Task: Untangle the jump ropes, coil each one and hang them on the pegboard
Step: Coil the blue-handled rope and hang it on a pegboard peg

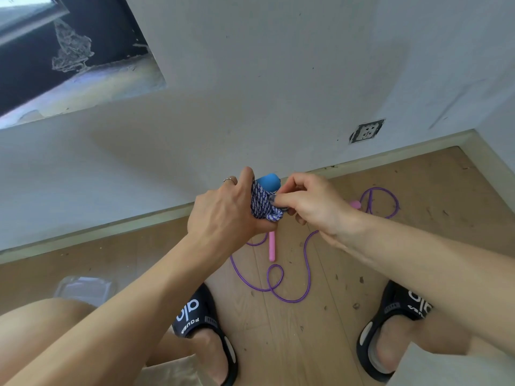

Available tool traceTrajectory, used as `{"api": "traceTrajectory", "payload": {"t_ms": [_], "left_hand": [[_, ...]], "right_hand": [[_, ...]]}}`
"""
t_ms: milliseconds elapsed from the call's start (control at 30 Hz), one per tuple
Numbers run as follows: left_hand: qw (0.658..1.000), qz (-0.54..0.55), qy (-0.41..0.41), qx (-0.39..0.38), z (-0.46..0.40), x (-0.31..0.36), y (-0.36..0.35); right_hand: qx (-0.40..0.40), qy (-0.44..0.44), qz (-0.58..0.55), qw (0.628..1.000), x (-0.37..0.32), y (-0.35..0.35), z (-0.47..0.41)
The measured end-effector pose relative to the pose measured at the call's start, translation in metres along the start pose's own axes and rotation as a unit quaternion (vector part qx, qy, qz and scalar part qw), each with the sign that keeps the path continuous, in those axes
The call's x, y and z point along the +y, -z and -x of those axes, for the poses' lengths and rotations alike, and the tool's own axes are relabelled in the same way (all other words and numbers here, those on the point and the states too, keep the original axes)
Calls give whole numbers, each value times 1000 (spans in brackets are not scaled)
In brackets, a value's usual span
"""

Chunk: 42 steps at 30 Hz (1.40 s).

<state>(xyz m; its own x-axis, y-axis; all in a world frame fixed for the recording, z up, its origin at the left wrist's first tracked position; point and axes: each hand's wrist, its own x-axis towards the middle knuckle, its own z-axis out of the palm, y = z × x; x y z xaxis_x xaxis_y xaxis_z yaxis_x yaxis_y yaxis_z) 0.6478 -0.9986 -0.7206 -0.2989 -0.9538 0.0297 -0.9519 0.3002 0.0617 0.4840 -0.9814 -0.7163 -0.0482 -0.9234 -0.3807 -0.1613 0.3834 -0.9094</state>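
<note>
Two jump ropes are in view, one in my hands and one on the floor. At the centre of the frame my left hand (223, 213) wraps around a coiled blue-and-white braided rope (262, 204), fingers curled over the top of the bundle and thumb tucked under it, a ring (229, 180) on one finger. A blue handle (269, 183) pokes out of the bundle just above my fingers. My right hand (312, 204) meets the coil from the right, thumb and forefinger pinching a strand at the side of the bundle, the other fingers curled loosely beneath.

Below and to the right of my hands, the purple rope (289, 274) lies loose on the wooden floor (306, 344), looping once near the middle of the frame and again further right, close to the baseboard. One pink handle (272, 246) lies straight on the boards just below my left hand; the tip of the second pink handle (355, 204) shows beside my right wrist.

My feet in black slides (206, 330) stand apart at the bottom of the frame, the purple rope between them and the wall. A white wall (250, 93) fills the upper frame, with a socket (367, 131) at the right and a dark opening (41, 65) at the upper left. A clear plastic container (83, 288) sits at the lower left.
</note>
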Motion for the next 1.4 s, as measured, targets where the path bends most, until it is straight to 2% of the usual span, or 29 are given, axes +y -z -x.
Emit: {"api": "traceTrajectory", "payload": {"t_ms": [167,300,433,567,733,833,900,1000,1067,1200,1400], "left_hand": [[1000,-7,-7,-10,3,1,2],[1000,-9,-16,-5,4,0,2],[1000,-2,-13,-5,5,0,3],[1000,27,-1,-12,5,2,3],[999,43,-5,-7,5,2,4],[998,54,-5,-11,3,1,6],[998,60,-6,-15,1,-1,7],[998,61,-3,-10,0,-2,6],[998,61,3,-6,0,-2,6],[999,41,5,-2,0,-2,8],[1000,-28,4,3,-1,0,5]], "right_hand": [[-36,-38,-6,999,-2,5,-2],[-57,-50,-50,996,0,8,-4],[-70,-48,-50,995,0,9,-3],[-23,-6,-9,1000,3,6,2],[-6,36,14,999,5,8,4],[10,85,67,994,5,9,7],[18,146,122,982,5,8,10],[65,247,224,941,10,4,13],[89,284,247,922,14,-1,16],[109,286,246,920,15,-7,19],[109,253,315,908,10,-9,20]]}}
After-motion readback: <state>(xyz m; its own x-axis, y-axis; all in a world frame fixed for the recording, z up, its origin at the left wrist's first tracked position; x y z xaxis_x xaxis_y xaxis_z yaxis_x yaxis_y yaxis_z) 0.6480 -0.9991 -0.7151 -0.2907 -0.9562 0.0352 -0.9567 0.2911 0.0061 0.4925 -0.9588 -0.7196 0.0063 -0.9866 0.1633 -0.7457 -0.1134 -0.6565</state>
